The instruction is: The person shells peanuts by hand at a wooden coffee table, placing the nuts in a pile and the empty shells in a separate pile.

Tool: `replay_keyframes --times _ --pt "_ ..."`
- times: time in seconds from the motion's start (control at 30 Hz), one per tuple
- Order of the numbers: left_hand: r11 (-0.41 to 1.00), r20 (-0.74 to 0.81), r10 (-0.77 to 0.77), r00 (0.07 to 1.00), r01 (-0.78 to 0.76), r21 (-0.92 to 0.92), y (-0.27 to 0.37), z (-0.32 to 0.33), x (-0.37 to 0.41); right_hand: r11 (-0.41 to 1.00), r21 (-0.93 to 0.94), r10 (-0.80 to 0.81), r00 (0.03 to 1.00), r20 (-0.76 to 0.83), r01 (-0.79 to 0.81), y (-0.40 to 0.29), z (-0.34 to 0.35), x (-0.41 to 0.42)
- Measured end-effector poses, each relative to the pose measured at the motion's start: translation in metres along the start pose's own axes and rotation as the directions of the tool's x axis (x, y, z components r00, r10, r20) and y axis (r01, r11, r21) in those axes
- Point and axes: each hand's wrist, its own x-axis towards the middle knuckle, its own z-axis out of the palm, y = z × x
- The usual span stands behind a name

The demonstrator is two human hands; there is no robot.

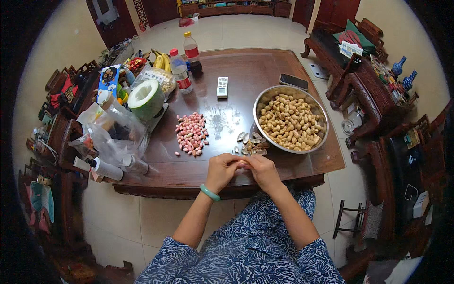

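Observation:
My left hand, with a jade-green bangle at the wrist, meets my right hand over the table's near edge. Their fingertips pinch a peanut, mostly hidden by the fingers. Just beyond them lies a small heap of broken peanut shells. A stainless steel bowl full of unshelled peanuts stands to the right, next to the shells. To the left, pink shelled peanut kernels form a loose pile on the wood, with a few strays around it.
The dark wooden table also bears a white remote control, a smartphone and two drink bottles. Crowding its left side are a cut winter melon, bananas, plastic bags and a white pump bottle.

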Motion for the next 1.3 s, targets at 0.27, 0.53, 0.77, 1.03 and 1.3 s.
replay_keyframes --times 0.27,0.53,0.77,1.03,1.3 --pt "0.617 0.043 -0.431 0.902 0.328 -0.715 -0.021 0.029 0.011 0.892 0.354 0.367 0.907 -0.207 -0.28 0.001 0.001 -0.01" --pt "0.984 -0.194 0.08 0.978 -0.046 0.175 -0.01 0.031 0.01 0.641 0.648 0.625 0.77 -0.129 -0.412 0.014 0.017 -0.019" --pt "0.991 -0.132 -0.019 0.991 0.002 -0.13 0.015 0.033 -0.003 0.803 0.454 0.495 0.856 -0.15 -0.385 -0.001 0.011 -0.018" --pt "0.999 -0.244 0.014 0.97 -0.026 -0.045 0.007 0.038 -0.004 0.758 0.474 0.518 0.855 -0.021 -0.447 -0.01 0.006 -0.013" --pt "0.735 -0.07 -0.402 0.913 0.276 -0.62 -0.009 0.038 0.005 0.405 0.813 0.509 0.842 0.179 -0.418 0.005 0.007 -0.008"
